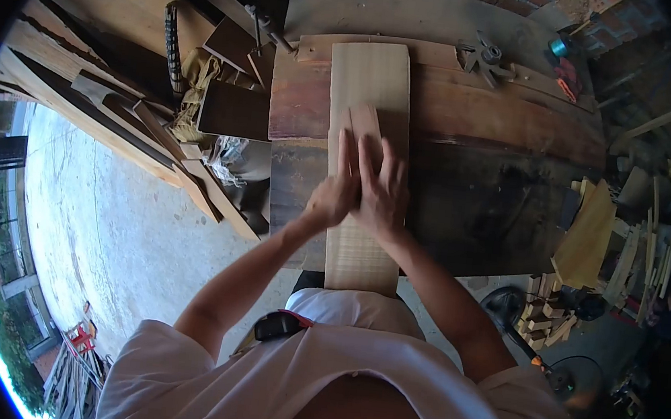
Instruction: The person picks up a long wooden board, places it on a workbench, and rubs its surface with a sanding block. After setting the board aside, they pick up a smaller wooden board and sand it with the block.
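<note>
A long pale board lies lengthwise on the workbench, its near end reaching over the edge towards my body. On top of it sits a small wooden block, partly covered by my fingers. My left hand is closed on the block's left side, index finger pointing forward along it. Beside it and touching it, my right hand is closed over the block's right side. The underside of the block is hidden.
A reddish plank crosses the bench behind my hands. A metal star-shaped tool and a blue roll lie at the back right. Planks lean at the left; wood offcuts are stacked at the lower right.
</note>
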`<action>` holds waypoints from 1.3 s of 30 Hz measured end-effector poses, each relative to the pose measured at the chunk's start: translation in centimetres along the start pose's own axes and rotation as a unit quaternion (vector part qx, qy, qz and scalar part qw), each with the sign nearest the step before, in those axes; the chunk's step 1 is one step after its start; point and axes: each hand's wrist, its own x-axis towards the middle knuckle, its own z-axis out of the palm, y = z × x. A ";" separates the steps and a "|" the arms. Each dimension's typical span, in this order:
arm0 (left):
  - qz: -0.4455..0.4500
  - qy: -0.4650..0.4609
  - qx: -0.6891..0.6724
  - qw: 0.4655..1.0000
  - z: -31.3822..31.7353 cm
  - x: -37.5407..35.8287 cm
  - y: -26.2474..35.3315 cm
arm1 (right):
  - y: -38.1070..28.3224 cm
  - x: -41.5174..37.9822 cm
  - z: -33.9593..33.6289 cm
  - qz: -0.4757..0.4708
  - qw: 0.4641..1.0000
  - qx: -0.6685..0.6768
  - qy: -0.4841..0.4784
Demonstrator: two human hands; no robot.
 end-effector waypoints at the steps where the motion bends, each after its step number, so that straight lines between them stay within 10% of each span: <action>1: -0.052 -0.012 -0.017 0.998 1.9 -3.2 1.7 | -0.4 -3.3 -1.1 0.009 1.000 0.008 -0.024; 7: -0.110 -0.079 -0.048 0.990 4.4 -6.2 4.1 | 0.2 -6.4 -3.4 -0.009 0.999 0.017 -0.042; 12: 0.142 0.053 0.094 0.984 -4.2 10.2 0.5 | 4.3 9.0 -0.4 0.029 0.999 -0.017 0.039; 16: 0.161 0.037 -0.111 0.980 -10.4 27.8 -4.1 | 7.6 21.2 1.7 0.030 0.988 -0.056 0.137; 24: 0.201 0.079 -0.024 0.976 -4.5 12.9 -1.0 | 4.1 10.0 0.4 0.056 0.993 -0.080 0.072; 31: -0.062 0.001 -0.067 0.996 8.7 -11.2 0.9 | -1.6 -10.4 -2.5 -0.015 0.997 -0.009 -0.070; 35: -0.164 0.013 -0.072 0.984 4.7 -7.8 1.4 | -1.0 -5.4 -1.5 -0.058 0.996 0.000 -0.073; 39: 0.065 0.165 0.050 0.983 -4.3 4.4 -3.5 | 0.5 8.2 2.6 -0.044 0.999 -0.006 0.015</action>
